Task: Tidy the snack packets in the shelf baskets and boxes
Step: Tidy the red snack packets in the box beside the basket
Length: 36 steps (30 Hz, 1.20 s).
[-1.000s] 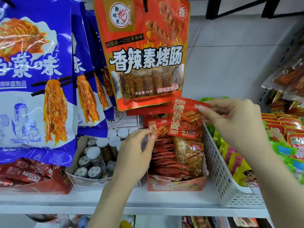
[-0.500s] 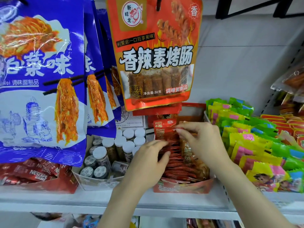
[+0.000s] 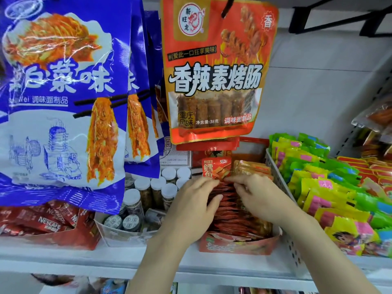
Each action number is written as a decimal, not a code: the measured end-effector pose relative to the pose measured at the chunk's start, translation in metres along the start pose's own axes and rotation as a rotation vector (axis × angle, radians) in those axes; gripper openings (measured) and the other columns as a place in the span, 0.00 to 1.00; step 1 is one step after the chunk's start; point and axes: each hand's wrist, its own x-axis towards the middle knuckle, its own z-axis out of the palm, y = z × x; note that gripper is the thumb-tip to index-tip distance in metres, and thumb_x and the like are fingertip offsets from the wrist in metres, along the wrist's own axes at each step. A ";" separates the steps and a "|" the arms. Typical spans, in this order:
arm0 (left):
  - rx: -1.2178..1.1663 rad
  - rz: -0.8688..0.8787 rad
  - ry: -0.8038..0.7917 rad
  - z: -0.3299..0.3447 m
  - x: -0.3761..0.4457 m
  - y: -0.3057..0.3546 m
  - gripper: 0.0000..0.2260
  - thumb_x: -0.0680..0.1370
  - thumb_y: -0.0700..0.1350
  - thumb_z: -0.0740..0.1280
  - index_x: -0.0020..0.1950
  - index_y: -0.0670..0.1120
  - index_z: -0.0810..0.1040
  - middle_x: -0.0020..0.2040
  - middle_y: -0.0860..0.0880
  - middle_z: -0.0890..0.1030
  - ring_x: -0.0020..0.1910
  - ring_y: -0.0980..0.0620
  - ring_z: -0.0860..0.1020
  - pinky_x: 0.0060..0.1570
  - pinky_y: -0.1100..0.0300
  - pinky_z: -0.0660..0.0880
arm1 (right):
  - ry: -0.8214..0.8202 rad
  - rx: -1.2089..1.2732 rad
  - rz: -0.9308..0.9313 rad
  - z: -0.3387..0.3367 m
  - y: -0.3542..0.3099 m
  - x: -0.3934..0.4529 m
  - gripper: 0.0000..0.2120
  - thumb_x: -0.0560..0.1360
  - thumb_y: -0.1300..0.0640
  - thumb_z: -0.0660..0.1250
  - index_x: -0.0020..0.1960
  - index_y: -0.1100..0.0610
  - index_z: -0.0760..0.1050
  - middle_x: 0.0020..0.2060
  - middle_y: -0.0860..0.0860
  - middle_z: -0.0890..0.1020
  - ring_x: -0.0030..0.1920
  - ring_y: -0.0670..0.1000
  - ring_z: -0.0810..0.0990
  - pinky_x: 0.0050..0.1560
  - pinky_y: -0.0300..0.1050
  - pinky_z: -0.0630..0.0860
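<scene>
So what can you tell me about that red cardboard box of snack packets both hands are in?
The red display box is printed cardboard with an open top and a low front wall, standing on the white shelf between a box of small jars and a white perforated basket. It is packed with thin red packets standing on edge in a row, with tan ones at the back right. The left hand and right hand rest on the packets; one red packet stands taller at the back.

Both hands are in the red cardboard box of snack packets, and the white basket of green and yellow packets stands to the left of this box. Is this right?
Not quite. In the head view the white basket of green and yellow packets stands to the right of the red cardboard box, not to the left. The rest holds: the left hand and the right hand are both in that box.
</scene>
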 end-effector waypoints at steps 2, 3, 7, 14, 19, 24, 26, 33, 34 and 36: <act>-0.007 0.002 0.001 0.001 0.000 -0.002 0.17 0.82 0.53 0.61 0.70 0.52 0.73 0.66 0.58 0.73 0.66 0.57 0.67 0.66 0.62 0.64 | 0.189 0.018 0.010 -0.005 -0.005 0.005 0.13 0.79 0.58 0.62 0.59 0.52 0.82 0.51 0.52 0.85 0.54 0.56 0.81 0.49 0.38 0.70; -0.016 0.005 0.005 0.001 -0.001 -0.003 0.16 0.82 0.53 0.61 0.69 0.52 0.73 0.65 0.58 0.73 0.65 0.57 0.68 0.65 0.62 0.65 | 0.278 -0.012 -0.004 -0.006 -0.006 0.010 0.11 0.79 0.57 0.63 0.56 0.53 0.83 0.49 0.52 0.85 0.52 0.57 0.81 0.48 0.41 0.73; -0.033 0.012 0.017 0.003 -0.001 -0.007 0.15 0.82 0.52 0.62 0.68 0.53 0.75 0.63 0.59 0.75 0.63 0.56 0.69 0.63 0.61 0.67 | 0.219 -0.320 0.066 -0.005 -0.013 0.035 0.14 0.79 0.51 0.61 0.63 0.51 0.77 0.55 0.52 0.83 0.56 0.59 0.75 0.53 0.53 0.75; -0.038 0.029 0.021 0.003 -0.004 -0.009 0.15 0.82 0.51 0.62 0.68 0.52 0.75 0.63 0.58 0.75 0.63 0.55 0.69 0.63 0.61 0.67 | 0.221 -0.363 0.109 0.011 -0.012 0.046 0.12 0.76 0.49 0.68 0.57 0.50 0.81 0.53 0.52 0.82 0.56 0.58 0.73 0.54 0.51 0.73; -0.032 0.027 0.016 0.001 -0.006 -0.010 0.16 0.82 0.50 0.61 0.69 0.52 0.75 0.65 0.58 0.75 0.64 0.55 0.70 0.65 0.60 0.67 | 0.316 -0.218 -0.013 0.005 -0.013 0.031 0.06 0.75 0.52 0.71 0.50 0.49 0.85 0.50 0.49 0.84 0.52 0.56 0.74 0.53 0.53 0.72; -0.034 -0.004 0.010 -0.002 -0.007 -0.008 0.16 0.82 0.51 0.61 0.70 0.53 0.73 0.66 0.57 0.76 0.65 0.55 0.70 0.65 0.60 0.67 | 0.448 -0.028 -0.166 -0.026 -0.012 0.003 0.04 0.72 0.57 0.74 0.46 0.52 0.85 0.43 0.45 0.86 0.45 0.46 0.83 0.52 0.42 0.77; -0.070 -0.032 0.026 -0.004 -0.008 -0.006 0.16 0.82 0.50 0.61 0.70 0.53 0.73 0.65 0.57 0.77 0.65 0.57 0.71 0.62 0.65 0.67 | 0.524 0.063 -0.169 -0.037 -0.013 -0.008 0.03 0.72 0.56 0.75 0.45 0.50 0.85 0.40 0.39 0.84 0.42 0.35 0.80 0.48 0.25 0.71; -0.230 -0.188 0.163 -0.020 -0.012 0.007 0.05 0.78 0.47 0.69 0.53 0.53 0.80 0.45 0.57 0.82 0.44 0.60 0.79 0.45 0.64 0.74 | 0.610 0.654 -0.005 -0.062 -0.014 -0.013 0.08 0.69 0.54 0.76 0.37 0.43 0.81 0.35 0.39 0.85 0.36 0.40 0.83 0.42 0.38 0.79; -0.291 -0.220 0.171 -0.024 -0.012 0.009 0.05 0.77 0.48 0.71 0.52 0.52 0.81 0.48 0.58 0.83 0.48 0.61 0.80 0.51 0.63 0.75 | 0.614 0.735 0.013 -0.064 -0.014 -0.013 0.06 0.69 0.55 0.76 0.37 0.45 0.82 0.34 0.41 0.85 0.36 0.41 0.84 0.41 0.41 0.81; -0.505 -0.280 0.123 -0.032 -0.012 0.016 0.12 0.72 0.53 0.74 0.54 0.53 0.80 0.52 0.59 0.83 0.54 0.62 0.80 0.57 0.66 0.74 | 0.592 0.880 0.070 -0.066 -0.013 -0.014 0.04 0.69 0.54 0.76 0.37 0.49 0.83 0.35 0.45 0.86 0.38 0.45 0.85 0.43 0.46 0.82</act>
